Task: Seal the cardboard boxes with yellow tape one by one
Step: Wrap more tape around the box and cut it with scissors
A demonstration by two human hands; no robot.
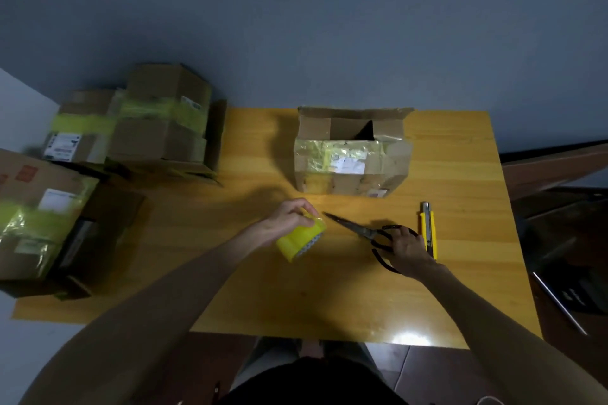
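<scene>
1. Broadly, the yellow wooden table (460,174) carries everything, and the work sits near its middle.
2. At the left edge, a pile of taped boxes (158,122) already wears yellow bands, so those look finished; they are blurred.
3. Toward the far side stands the open box (352,154), with its top flaps up and a dark gap showing inside. Glossy old tape and a label cover its front. I judge it to be the one awaiting its seal.
4. Nearer the person, the scissors (365,232) lie flat on the wood with their blades pointing left. The right hand (408,250) has its fingers curled on the handle loops.
5. Left of the blade tips, the yellow tape roll (301,238) hangs tilted, near the open box but apart from it. The left hand (289,219) grips it from above, fingers curled over its rim.
6. Just beside the right hand lies a yellow utility knife (429,230), untouched.
7. Likely the step is gathering tools before sealing. Next, the flaps need folding shut, then a strip must be pulled across the seam and cut. Whether a free tape end is lifted cannot be told.
</scene>
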